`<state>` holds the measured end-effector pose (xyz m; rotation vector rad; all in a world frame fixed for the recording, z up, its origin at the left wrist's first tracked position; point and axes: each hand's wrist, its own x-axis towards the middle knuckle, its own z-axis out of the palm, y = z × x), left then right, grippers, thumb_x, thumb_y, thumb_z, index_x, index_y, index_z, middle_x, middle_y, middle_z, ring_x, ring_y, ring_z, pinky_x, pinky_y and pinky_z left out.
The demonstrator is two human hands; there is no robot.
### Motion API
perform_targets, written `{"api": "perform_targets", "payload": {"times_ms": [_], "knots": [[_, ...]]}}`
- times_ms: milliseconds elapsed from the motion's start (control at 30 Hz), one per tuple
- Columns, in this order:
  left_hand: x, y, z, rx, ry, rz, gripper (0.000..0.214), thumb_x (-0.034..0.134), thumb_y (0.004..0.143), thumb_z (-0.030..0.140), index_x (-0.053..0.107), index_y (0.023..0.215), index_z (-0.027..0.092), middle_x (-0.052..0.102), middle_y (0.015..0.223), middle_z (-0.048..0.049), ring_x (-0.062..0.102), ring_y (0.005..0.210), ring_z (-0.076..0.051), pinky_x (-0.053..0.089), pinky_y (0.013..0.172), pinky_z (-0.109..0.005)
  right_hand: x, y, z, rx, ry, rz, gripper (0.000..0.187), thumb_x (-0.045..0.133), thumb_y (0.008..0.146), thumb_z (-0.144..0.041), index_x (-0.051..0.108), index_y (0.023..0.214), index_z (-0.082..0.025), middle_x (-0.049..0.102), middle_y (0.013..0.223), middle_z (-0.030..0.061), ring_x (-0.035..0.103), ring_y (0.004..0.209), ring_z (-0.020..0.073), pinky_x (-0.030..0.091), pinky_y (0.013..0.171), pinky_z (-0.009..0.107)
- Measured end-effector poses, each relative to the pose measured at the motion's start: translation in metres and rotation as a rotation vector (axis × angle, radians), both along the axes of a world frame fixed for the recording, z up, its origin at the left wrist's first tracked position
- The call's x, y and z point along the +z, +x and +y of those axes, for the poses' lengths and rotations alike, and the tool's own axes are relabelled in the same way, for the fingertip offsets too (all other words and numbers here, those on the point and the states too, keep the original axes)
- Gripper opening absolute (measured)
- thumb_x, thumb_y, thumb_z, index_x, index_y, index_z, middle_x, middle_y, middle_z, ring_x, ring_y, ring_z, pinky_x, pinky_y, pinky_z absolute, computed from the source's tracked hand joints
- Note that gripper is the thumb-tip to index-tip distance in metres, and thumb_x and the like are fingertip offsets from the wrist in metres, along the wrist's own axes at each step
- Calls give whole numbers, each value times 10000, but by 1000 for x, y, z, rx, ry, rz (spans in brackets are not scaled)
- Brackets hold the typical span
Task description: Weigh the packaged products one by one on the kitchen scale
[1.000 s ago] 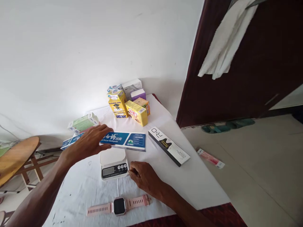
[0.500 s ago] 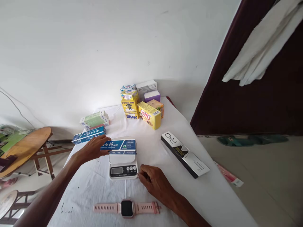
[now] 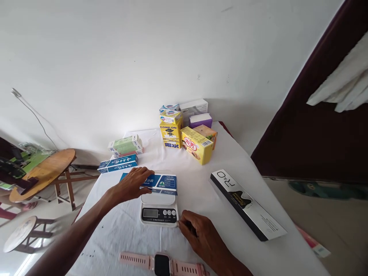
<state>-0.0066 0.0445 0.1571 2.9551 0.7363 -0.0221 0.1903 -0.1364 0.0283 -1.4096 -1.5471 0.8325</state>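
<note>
A blue toothpaste box lies across the platform of a small white kitchen scale on the white-clothed table. My left hand rests on the box's left half, fingers curled over it. My right hand sits at the scale's front right corner, fingers curled and touching its edge. A pink smartwatch lies flat near the table's front edge, just in front of the scale.
A second blue toothpaste box and green-white boxes lie at the left. Yellow cartons and other boxes stand at the back. A long black-and-white box lies at the right. A wooden round table stands off left.
My left hand has lowered the blue toothpaste box onto the scale's platform. My right hand has stayed at the scale's corner. The view has swung left.
</note>
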Motion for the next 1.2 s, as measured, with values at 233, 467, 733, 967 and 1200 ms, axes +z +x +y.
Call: {"api": "perform_targets", "payload": {"times_ms": [233, 467, 733, 967, 1200], "knots": [[15, -52, 34, 144, 24, -56, 524, 645, 959, 389, 465, 1435, 261, 561, 1421, -141, 545, 1310, -326, 456, 1080, -500, -2, -1, 0, -8, -2, -40, 306, 414, 997, -341, 393, 708, -242, 485, 636, -26, 440, 561, 138, 333, 553, 267], [27, -101, 116, 416, 93, 36, 512, 577, 925, 382, 497, 1405, 225, 582, 1373, -127, 543, 1285, -322, 411, 1096, -461, -2, -2, 1, -24, -2, -46, 311, 423, 995, -351, 387, 704, -247, 501, 636, -19, 448, 559, 145, 349, 540, 268], [2, -113, 157, 478, 80, 93, 527, 594, 885, 403, 535, 1380, 235, 606, 1365, -112, 553, 1269, -311, 422, 1065, -422, -4, -2, 1, -22, 7, -58, 304, 423, 991, -331, 375, 703, -248, 511, 638, -17, 455, 557, 143, 353, 548, 269], [13, -101, 140, 486, 157, 99, 599, 637, 853, 382, 508, 1410, 203, 566, 1377, -151, 540, 1269, -358, 425, 1060, -486, -2, -1, 2, -11, -13, -44, 285, 420, 991, -311, 395, 716, -240, 482, 642, -30, 431, 560, 130, 320, 551, 259], [18, 16, 66, -22, 195, -155, 494, 623, 959, 342, 481, 1407, 193, 568, 1363, -154, 561, 1256, -325, 455, 1068, -486, 2, -1, 0, -43, 7, -5, 251, 470, 929, -246, 380, 695, -231, 466, 638, -44, 416, 570, 114, 295, 574, 252]]}}
